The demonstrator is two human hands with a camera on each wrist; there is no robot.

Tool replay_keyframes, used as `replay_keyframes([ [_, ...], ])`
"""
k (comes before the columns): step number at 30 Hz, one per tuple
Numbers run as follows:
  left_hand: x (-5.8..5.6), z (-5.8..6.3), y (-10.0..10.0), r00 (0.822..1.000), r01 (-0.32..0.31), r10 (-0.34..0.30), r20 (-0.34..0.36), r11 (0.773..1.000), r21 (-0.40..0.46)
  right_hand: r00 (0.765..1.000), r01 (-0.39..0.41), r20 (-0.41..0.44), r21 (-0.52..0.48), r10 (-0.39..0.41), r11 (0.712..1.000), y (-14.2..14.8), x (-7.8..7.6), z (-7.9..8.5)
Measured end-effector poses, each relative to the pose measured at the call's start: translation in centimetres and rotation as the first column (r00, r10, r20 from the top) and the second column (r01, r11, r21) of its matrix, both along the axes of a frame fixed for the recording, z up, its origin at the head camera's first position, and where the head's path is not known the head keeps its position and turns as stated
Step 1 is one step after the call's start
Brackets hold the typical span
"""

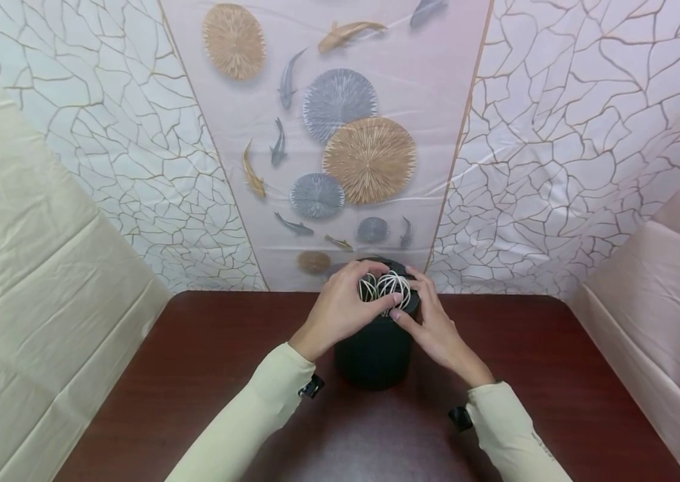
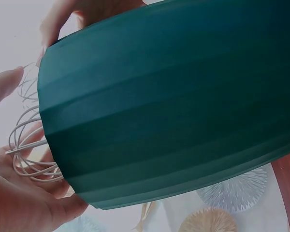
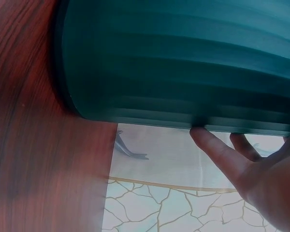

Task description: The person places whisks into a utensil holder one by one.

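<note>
A dark green ribbed container (image 1: 373,355) stands upright on the table, with the wire heads of two whisks (image 1: 395,288) showing at its mouth. My left hand (image 1: 343,301) curves round the wire loops from the left, thumb across their near side. In the left wrist view the whisk wires (image 2: 31,150) lie between that hand's thumb and fingers, close to the rim. My right hand (image 1: 436,328) spreads at the right of the mouth, thumb near the left thumb. Its fingers (image 3: 217,152) touch the container's side in the right wrist view. The whisks' lower parts are hidden inside.
The brown wooden table (image 1: 195,375) carries the container near its far edge. A patterned cloth (image 1: 340,154) with fish and round shapes hangs behind, and pale padded panels (image 1: 33,234) flank the table. Dark devices (image 1: 311,386) sit at both wrists.
</note>
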State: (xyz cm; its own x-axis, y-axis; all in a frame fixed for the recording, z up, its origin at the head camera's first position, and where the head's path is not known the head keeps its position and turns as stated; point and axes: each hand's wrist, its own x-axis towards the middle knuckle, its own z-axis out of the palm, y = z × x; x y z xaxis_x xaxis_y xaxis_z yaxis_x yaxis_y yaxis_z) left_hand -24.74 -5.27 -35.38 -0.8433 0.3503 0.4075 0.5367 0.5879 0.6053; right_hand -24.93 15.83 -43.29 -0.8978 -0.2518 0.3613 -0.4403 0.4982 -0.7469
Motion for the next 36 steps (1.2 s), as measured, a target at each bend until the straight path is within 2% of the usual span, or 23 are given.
replay_keyframes([
  [7,-0.3,-0.1,-0.4,0.999,0.031,-0.031,0.02,1.0,0.006,1.0,-0.004,-0.01,0.001,0.004,1.0,0.1,0.0,-0.1],
  [16,-1.0,-0.1,-1.8,0.99,0.082,-0.088,0.113,0.995,0.061,1.0,0.013,-0.028,0.07,-0.011,0.997,0.3,0.1,-0.3],
  [23,-1.2,-0.2,-2.1,0.99,0.12,-0.123,0.075,0.992,0.038,1.0,0.023,-0.018,0.064,-0.022,0.998,0.2,0.0,-0.6],
  [32,-1.6,-0.2,-2.1,0.988,0.131,-0.134,0.078,0.991,0.038,1.0,0.015,-0.014,0.061,-0.014,0.998,0.4,-0.3,-0.5],
  [36,-1.5,-0.3,-2.3,0.99,0.104,-0.111,0.084,0.991,0.078,0.999,-0.02,-0.027,0.03,0.021,0.999,0.7,-0.7,-0.7],
])
